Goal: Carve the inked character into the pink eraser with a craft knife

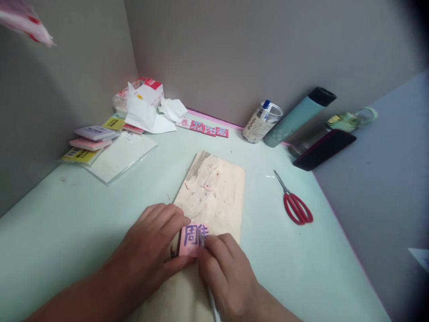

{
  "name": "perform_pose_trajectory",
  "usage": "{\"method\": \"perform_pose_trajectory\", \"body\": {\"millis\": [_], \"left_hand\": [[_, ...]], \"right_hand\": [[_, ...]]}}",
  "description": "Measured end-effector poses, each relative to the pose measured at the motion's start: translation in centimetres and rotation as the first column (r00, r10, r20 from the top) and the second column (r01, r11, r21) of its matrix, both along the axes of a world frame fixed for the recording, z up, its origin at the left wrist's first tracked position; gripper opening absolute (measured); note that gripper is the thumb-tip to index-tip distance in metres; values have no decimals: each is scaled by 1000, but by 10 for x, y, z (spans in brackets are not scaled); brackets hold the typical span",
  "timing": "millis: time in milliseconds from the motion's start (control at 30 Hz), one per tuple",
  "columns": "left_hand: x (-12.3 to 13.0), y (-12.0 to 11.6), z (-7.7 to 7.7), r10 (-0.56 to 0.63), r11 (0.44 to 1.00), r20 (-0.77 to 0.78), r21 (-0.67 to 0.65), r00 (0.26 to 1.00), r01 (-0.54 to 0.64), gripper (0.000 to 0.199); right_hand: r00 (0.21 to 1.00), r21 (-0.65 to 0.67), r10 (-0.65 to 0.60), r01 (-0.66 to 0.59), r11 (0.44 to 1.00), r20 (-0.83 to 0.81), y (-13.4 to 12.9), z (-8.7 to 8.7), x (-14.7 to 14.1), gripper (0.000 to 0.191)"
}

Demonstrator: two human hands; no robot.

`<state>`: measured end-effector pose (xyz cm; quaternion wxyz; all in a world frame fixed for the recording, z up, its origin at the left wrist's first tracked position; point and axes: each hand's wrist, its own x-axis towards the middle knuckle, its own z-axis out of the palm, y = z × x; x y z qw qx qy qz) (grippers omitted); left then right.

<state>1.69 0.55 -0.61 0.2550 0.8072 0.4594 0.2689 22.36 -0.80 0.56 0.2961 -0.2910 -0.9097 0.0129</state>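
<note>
A pink rubber stamp block [187, 251] lies on a wooden board [228, 192], a purple written character on its top face. My left hand [150, 241] is closed about the block, fingers along the far left side and thumb at the near edge. In my right hand [228, 273] is a slim carving knife [213, 306], gripped like a pen. Its metal tip points at the right part of the character, and the fingers partly hide it. Thin pink shavings [208, 188] are scattered on the board beyond the block.
Red-handled scissors [298, 209] lie on the right. Behind them stand a can [255, 124], a teal bottle [296, 117] and a leaning dark phone [325, 150]. Small carved blocks [209, 129], tissues [142, 112] and packaged blocks [90, 143] sit toward the back and left.
</note>
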Motion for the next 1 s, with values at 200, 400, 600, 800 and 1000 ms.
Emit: {"method": "perform_pose_trajectory", "body": {"millis": [200,400,600,800,1000], "left_hand": [[-1,0,0,-2,1000,0,-27,1000,2,21],[-1,-2,-1,-2,1000,2,-5,1000,2,22],[-1,-1,-1,-3,1000,-1,0,1000,3,21],[-1,-2,-1,4,1000,-6,-24,1000,-5,17],[-2,-2,-1,-7,1000,10,-18,1000,7,19]], "right_hand": [[999,0,29,-29,1000,-31,0,-1,7,28],[994,-57,88,-92,994,-65,0,-4,6,27],[991,-48,105,-109,993,-78,1,-1,4,30],[996,-49,83,-84,995,-31,0,2,3,34],[996,-67,36,-41,997,-79,-2,-4,6,25]]}}
